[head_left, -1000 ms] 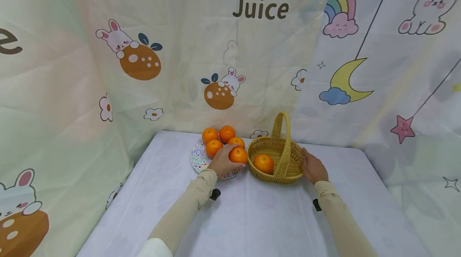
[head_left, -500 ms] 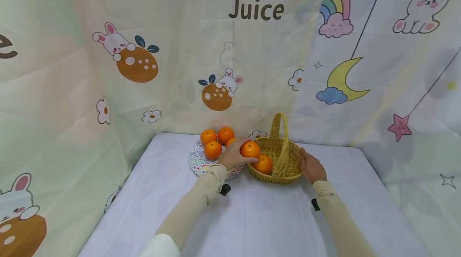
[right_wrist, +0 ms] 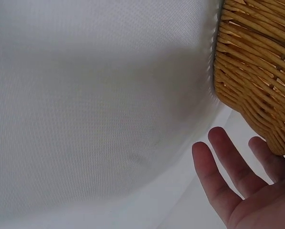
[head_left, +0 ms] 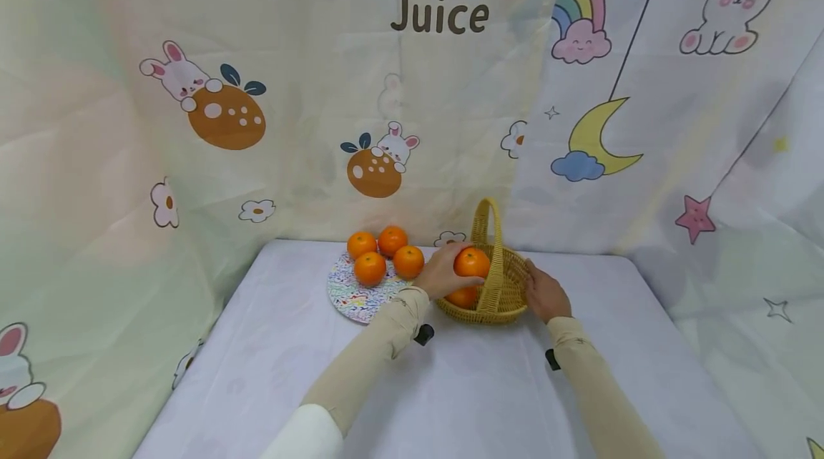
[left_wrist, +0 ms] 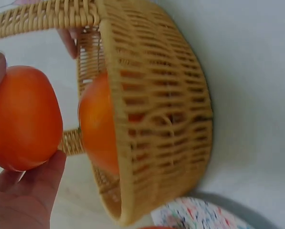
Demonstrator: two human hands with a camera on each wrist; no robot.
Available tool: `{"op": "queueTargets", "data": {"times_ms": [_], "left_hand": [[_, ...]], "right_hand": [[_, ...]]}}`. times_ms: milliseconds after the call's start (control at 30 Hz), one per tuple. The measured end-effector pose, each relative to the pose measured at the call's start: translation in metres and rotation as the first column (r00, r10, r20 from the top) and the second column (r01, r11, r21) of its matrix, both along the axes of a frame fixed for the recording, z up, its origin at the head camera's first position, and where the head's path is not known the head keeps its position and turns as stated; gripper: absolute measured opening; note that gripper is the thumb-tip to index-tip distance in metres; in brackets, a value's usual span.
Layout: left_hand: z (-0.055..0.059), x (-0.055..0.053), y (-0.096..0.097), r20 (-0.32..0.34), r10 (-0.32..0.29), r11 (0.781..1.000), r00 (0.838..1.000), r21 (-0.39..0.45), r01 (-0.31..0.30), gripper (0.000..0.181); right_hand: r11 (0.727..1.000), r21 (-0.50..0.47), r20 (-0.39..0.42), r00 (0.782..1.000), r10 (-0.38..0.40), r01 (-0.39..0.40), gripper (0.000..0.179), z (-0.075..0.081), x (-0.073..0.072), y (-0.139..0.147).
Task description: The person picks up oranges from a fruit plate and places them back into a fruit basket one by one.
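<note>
My left hand point(head_left: 440, 274) grips an orange point(head_left: 472, 263) between thumb and fingers, above the left part of the wicker basket point(head_left: 513, 280). In the left wrist view the held orange point(left_wrist: 27, 117) is beside the basket's handle, apart from a second orange point(left_wrist: 98, 125) inside the basket. My right hand point(head_left: 547, 293) holds the basket's right rim. Several of its fingers point(right_wrist: 235, 164) are spread in the right wrist view, and its thumb is hidden there. To the left, the speckled plate point(head_left: 350, 302) bears several oranges point(head_left: 370, 269).
A white cloth covers the table point(head_left: 489, 387). Printed curtains point(head_left: 309, 87) rise close behind it and at both sides. The basket's tall arched handle point(head_left: 494, 252) stands just right of the held orange. The plate lies close to the basket's left side.
My left hand has carried the orange from the plate rightward over the basket. My right hand stays at the basket's rim. The head view has shifted slightly to the right.
</note>
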State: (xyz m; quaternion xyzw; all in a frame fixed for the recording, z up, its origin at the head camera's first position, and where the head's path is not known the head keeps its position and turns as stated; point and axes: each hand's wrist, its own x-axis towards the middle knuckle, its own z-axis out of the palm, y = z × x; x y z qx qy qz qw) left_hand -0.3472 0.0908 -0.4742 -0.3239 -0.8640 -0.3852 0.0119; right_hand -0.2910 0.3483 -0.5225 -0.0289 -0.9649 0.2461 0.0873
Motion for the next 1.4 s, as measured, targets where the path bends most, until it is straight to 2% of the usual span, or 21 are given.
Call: {"op": "queueTargets", "data": {"times_ms": [167, 367, 500, 667, 767, 1067, 1233, 1333, 1400], "left_hand": [[-0.004, 0.001, 0.015, -0.027, -0.043, 0.999, 0.999, -0.024, 0.042, 0.072], [-0.009, 0.002, 0.029, -0.027, -0.089, 0.996, 0.996, -0.007, 0.089, 0.067], [-0.013, -0.001, 0.032, 0.002, -0.106, 0.994, 0.994, -0.011, 0.106, 0.072], [-0.026, -0.006, 0.033, 0.018, -0.094, 0.993, 0.995, -0.063, 0.095, 0.079], [-0.030, -0.008, 0.034, -0.002, -0.098, 0.990, 0.995, -0.099, 0.097, 0.076], [-0.027, -0.012, 0.041, -0.076, -0.162, 0.974, 0.984, -0.174, 0.147, 0.070], [-0.032, -0.013, 0.045, -0.130, -0.213, 0.949, 0.968, -0.263, 0.174, 0.067], [-0.036, -0.011, 0.047, -0.208, -0.234, 0.923, 0.950, -0.355, 0.150, 0.072], [-0.038, -0.010, 0.049, -0.271, -0.245, 0.900, 0.931, -0.421, 0.114, 0.072]], "right_hand": [[1.000, -0.002, 0.000, 1.000, -0.008, 0.008, 0.049, -0.001, -0.002, 0.000], [1.000, -0.015, 0.005, 1.000, -0.013, 0.013, 0.050, -0.006, -0.004, 0.000], [1.000, -0.021, 0.001, 1.000, -0.011, 0.011, 0.049, -0.008, -0.005, -0.003], [1.000, -0.022, -0.006, 1.000, -0.003, 0.002, 0.049, -0.008, -0.007, -0.011], [1.000, -0.008, -0.023, 1.000, 0.003, -0.003, 0.049, -0.007, -0.008, -0.013], [1.000, 0.017, -0.049, 0.999, -0.016, 0.017, 0.048, -0.003, -0.008, -0.008], [1.000, 0.005, -0.043, 0.999, -0.020, 0.021, 0.049, -0.004, -0.006, -0.005], [1.000, -0.002, -0.033, 0.999, -0.023, 0.023, 0.049, -0.006, -0.004, -0.003], [1.000, 0.005, -0.029, 0.999, -0.029, 0.029, 0.049, -0.006, -0.003, -0.001]]}}
